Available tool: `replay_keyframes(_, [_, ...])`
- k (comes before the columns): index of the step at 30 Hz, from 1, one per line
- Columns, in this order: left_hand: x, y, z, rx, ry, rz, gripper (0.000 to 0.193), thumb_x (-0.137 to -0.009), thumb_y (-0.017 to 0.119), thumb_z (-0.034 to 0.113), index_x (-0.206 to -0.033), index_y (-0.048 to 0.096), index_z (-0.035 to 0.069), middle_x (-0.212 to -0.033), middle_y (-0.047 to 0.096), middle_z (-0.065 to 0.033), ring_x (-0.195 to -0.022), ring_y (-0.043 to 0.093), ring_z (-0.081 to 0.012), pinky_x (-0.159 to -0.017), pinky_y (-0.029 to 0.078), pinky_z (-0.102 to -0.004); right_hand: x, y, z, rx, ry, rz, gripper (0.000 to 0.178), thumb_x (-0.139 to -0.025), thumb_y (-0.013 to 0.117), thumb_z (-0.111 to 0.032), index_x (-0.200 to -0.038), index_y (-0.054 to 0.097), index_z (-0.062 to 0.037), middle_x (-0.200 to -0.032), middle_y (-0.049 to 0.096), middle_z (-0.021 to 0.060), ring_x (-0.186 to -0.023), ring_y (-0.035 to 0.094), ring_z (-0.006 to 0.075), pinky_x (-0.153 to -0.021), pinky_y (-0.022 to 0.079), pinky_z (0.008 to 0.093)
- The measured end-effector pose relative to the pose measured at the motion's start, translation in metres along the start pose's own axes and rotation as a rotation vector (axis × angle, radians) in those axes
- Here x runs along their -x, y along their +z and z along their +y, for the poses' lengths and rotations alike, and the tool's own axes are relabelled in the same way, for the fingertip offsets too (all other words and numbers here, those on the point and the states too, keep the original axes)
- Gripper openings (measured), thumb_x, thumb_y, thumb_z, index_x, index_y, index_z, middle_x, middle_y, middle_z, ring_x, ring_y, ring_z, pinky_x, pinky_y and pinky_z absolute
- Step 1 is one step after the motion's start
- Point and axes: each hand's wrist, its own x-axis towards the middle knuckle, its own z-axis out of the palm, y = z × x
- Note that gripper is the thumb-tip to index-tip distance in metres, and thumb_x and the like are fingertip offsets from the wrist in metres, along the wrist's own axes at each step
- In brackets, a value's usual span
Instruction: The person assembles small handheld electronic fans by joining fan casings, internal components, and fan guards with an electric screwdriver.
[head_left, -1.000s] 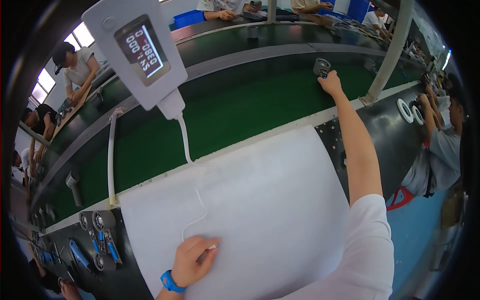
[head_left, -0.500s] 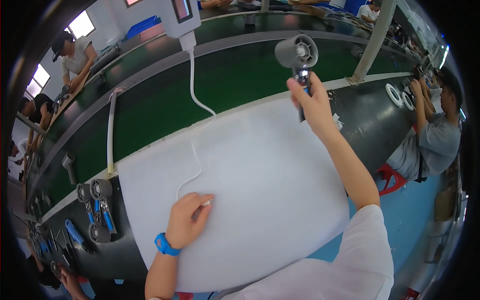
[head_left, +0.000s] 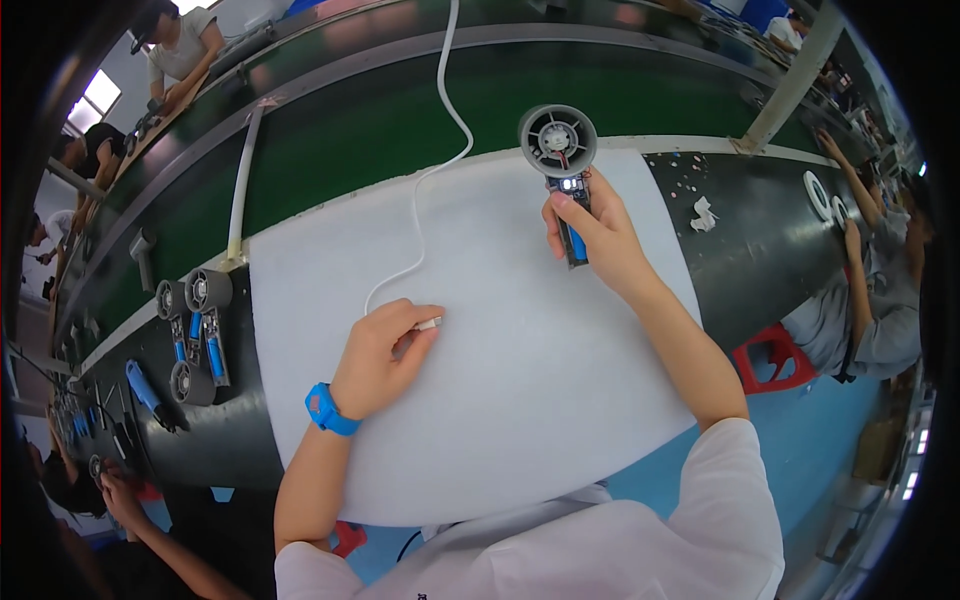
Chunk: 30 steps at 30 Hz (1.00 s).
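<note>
From far I am seeing left hand (head_left: 382,352) pinching small white plug (head_left: 430,323) of cable (head_left: 442,78), over white sheet (head_left: 490,410). Right hand (head_left: 606,236) is gripping grey fan (head_left: 556,140) by its handle; fan is being held near sheet's far edge. Three similar fans (head_left: 209,290) are lying left of sheet.

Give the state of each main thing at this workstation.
Left hand: closed on white plug.
Right hand: gripping fan.
Fan: casing open, blue battery exposed.
White cable: slack, curved; plug apart from fan.
White sheet: spread flat.
Three fans at left: lying, internals exposed.
Blue tool: lying down.
White scrap: crumpled.
</note>
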Motion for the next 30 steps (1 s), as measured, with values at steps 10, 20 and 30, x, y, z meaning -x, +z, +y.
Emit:
replay_keyframes(10, [-0.001, -0.002, -0.002, -0.017, 0.002, 0.017, 0.016, -0.083, 0.06, 0.0, -0.098, 0.064, 0.001, -0.075, 0.055, -0.0078, -0.059, 0.049, -0.0164, -0.055, 0.041, -0.0253, 0.004, 0.001, 0.002, -0.038, -0.004, -0.01, 0.023, -0.093, 0.052, -0.015, -0.11, 0.046, -0.0021, -0.076, 0.056, 0.0062, -0.058, 0.054, 0.0123, -0.056, 0.043, 0.0252])
replay_keyframes(20, [0.0, -0.004, -0.004, -0.052, 0.039, 0.018, 0.014, -0.083, 0.059, 0.003, -0.096, 0.063, 0.002, -0.073, 0.054, -0.0103, -0.058, 0.05, -0.0223, -0.055, 0.042, -0.0309, 0.0, 0.002, 0.005, 0.101, -0.138, 0.076, 0.028, -0.093, 0.055, -0.02, -0.112, 0.047, -0.0017, -0.088, 0.057, 0.0083, -0.067, 0.057, 0.0147, -0.061, 0.045, 0.0275])
replay_keyframes(30, [0.0, -0.002, -0.008, 0.017, 0.001, 0.006, 0.014, -0.083, 0.059, 0.004, -0.096, 0.064, 0.003, -0.077, 0.058, -0.0112, -0.064, 0.055, -0.0262, -0.059, 0.045, -0.0332, 0.082, -0.027, -0.149, 0.547, -1.288, 0.434, 0.035, -0.09, 0.045, -0.042, -0.093, 0.056, -0.0095, -0.094, 0.056, 0.0068, -0.087, 0.057, 0.0189, -0.072, 0.047, 0.0354])
